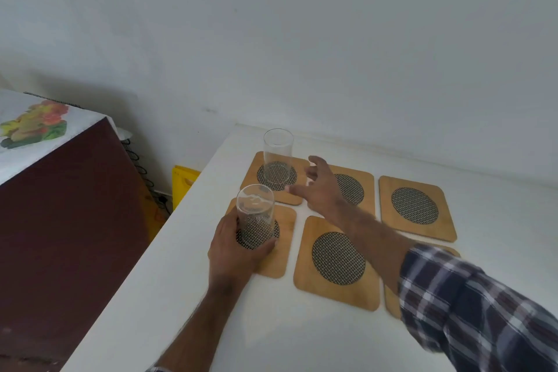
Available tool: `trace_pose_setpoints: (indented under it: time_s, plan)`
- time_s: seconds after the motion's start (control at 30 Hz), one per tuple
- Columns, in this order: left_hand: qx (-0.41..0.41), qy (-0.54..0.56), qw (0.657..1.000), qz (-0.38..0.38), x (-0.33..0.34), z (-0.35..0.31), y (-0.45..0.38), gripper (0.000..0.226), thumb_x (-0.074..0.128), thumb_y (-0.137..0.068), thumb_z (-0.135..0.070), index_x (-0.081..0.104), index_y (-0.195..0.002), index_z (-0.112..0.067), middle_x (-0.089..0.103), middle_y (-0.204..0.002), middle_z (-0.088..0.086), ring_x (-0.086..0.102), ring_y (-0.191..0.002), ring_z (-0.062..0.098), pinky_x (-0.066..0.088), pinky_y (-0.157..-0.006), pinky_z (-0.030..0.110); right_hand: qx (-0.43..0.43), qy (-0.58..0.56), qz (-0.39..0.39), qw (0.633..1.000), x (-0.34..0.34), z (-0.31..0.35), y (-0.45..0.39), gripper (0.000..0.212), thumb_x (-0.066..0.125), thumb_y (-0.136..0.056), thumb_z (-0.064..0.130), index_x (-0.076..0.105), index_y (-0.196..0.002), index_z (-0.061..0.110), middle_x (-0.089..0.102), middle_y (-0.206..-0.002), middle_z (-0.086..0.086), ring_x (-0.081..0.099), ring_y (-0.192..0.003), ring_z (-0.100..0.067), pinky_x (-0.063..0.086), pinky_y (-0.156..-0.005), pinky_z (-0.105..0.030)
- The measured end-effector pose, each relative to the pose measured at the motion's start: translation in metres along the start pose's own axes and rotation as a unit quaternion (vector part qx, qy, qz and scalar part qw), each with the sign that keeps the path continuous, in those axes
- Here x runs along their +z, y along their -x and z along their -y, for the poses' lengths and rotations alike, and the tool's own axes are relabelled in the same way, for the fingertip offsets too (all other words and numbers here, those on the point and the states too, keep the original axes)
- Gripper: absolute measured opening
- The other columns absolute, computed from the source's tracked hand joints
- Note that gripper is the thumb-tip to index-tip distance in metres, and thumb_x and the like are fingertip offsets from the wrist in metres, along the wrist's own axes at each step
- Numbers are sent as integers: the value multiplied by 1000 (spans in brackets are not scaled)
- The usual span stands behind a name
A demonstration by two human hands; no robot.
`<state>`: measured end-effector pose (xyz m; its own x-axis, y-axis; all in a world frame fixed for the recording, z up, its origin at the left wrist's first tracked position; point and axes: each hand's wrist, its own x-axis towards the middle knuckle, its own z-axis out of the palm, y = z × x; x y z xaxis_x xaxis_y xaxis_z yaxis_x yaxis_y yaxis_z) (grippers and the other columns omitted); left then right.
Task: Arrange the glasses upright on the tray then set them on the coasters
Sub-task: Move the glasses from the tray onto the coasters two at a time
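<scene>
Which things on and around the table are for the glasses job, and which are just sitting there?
For the job: near glass, held by the left hand; far glass, standing on a coaster; six wooden coasters; open right hand.

Just sitting there: dark red cabinet, flowered cloth on it, yellow thing beside the table.

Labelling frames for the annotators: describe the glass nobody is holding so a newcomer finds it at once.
Start at the white table against the grey wall and find the grid of square wooden coasters with round mesh centres. On the far-left coaster, nearest the wall, stands a clear cylindrical glass. Unlike the near glass, gripped by the left hand, no hand touches it; the open right hand is just beside it.
</scene>
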<state>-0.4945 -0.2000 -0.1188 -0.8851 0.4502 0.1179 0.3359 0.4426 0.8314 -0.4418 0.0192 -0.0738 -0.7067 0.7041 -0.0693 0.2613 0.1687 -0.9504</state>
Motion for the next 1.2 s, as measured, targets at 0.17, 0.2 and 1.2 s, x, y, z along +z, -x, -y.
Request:
trace_pose_setpoints:
  time_s: [0.17,0.2,1.2]
  plan:
    - [10,46,999,-2,-8,-8,2,94,88,-47,-66,48,-128,-39,58,-129,-16,55,-118,9,50,-92,29,-24,10,-38,999,-55,-9,59,86,88,-68,16,42,-140,19,55,-128,-2,52,-120,-14,47,-99,-29]
    - [7,63,998,-7,-9,-10,2,94,88,-45,-67,46,-126,-43,57,-129,-17,54,-119,10,47,-92,26,-24,8,-45,999,-68,-11,72,83,87,-69,15,43,-140,18,56,-128,-2,52,-120,-14,45,-103,-32]
    - [270,130,949,101,176,-242,244,32,66,-75,-42,55,-102,-28,56,-101,-12,52,-98,10,42,-86,29,6,31,-422,906,-390,-89,362,29,78,-79,18,62,-101,30,66,-96,10,61,-93,1,49,-74,-20]
